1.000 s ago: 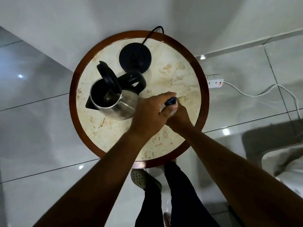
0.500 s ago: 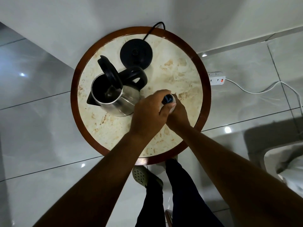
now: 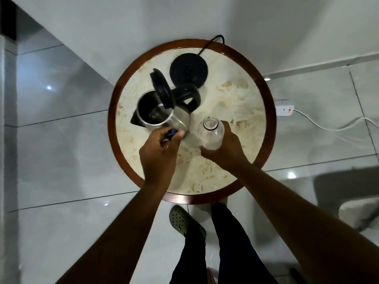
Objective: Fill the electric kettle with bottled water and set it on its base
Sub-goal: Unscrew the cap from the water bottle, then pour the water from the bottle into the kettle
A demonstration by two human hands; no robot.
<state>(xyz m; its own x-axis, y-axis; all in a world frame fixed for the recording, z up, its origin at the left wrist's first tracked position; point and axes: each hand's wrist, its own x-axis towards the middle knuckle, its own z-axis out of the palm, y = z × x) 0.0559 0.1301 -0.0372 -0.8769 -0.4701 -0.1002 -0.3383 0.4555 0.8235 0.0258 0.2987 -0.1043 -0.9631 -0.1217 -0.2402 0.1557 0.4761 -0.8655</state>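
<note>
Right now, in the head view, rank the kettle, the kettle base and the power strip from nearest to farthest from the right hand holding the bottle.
From the right hand, which holds the bottle:
1. Kettle, just left of it on the table, lid open.
2. Kettle base, at the table's far edge.
3. Power strip, on the floor off the table's right side.

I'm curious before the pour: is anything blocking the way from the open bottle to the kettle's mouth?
Nothing visible does. The bottle, uncapped in the right hand, stands just right of the kettle, whose lid is flipped up. The left hand holds the cap near the kettle's side.
</note>
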